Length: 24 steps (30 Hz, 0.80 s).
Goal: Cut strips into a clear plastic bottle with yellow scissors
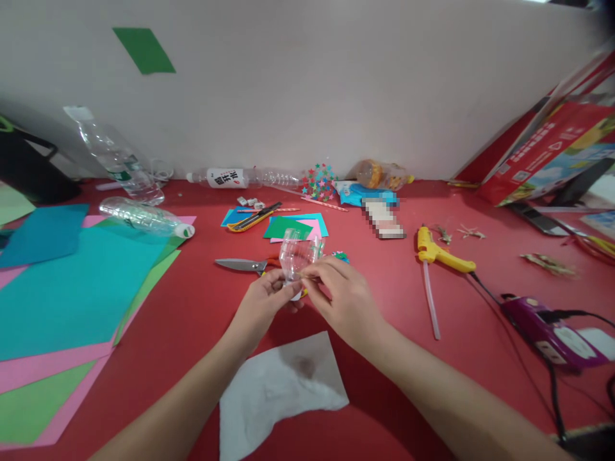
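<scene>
A cut piece of clear plastic bottle (298,251), its open side up and a white part low down, is in my left hand (269,298). My left fingers and thumb are closed around its lower end. My right hand (343,291) pinches at the bottle piece's right side; a thin brownish bit shows at the fingertips, too small to name. Just behind my left hand lie scissors (240,264), their handles partly hidden. Under my hands is a crumpled white tissue (288,384) with a darker patch.
A yellow glue gun (444,253), corded towards a purple power strip (552,333), lies right. Coloured paper (86,288) covers the left side. Farther back are a box cutter (254,218), plastic bottles (225,178), small stars (319,182) and a blue packet (358,193).
</scene>
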Tool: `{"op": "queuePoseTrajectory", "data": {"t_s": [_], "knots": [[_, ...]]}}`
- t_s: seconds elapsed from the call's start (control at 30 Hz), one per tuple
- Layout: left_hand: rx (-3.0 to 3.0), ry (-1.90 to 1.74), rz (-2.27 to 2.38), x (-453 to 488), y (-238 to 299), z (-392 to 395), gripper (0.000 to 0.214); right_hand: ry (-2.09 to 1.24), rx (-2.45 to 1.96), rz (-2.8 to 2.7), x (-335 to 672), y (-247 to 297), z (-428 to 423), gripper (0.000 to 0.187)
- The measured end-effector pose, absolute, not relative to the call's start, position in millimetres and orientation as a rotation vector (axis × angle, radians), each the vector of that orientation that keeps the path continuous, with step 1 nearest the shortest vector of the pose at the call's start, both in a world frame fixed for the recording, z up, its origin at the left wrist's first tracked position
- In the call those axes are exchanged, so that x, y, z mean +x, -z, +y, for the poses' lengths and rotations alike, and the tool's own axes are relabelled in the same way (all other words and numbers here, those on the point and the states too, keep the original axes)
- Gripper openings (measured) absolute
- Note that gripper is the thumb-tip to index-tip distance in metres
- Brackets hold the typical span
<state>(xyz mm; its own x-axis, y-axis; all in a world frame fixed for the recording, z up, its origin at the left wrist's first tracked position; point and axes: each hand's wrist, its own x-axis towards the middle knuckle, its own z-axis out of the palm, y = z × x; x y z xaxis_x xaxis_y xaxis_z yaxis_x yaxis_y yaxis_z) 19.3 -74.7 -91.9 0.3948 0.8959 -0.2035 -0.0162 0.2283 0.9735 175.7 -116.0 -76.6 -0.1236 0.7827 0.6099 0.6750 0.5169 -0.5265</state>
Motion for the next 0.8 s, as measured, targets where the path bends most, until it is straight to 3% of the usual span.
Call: {"op": "queuePoseTrajectory", "data": {"t_s": [0.8], "knots": [[1.116, -0.735, 0.853, 18.9, 90.4, -76.2, 0.020, 0.053, -1.162, -2.032, 176.3, 76.5, -115.3, 0.023]]}}
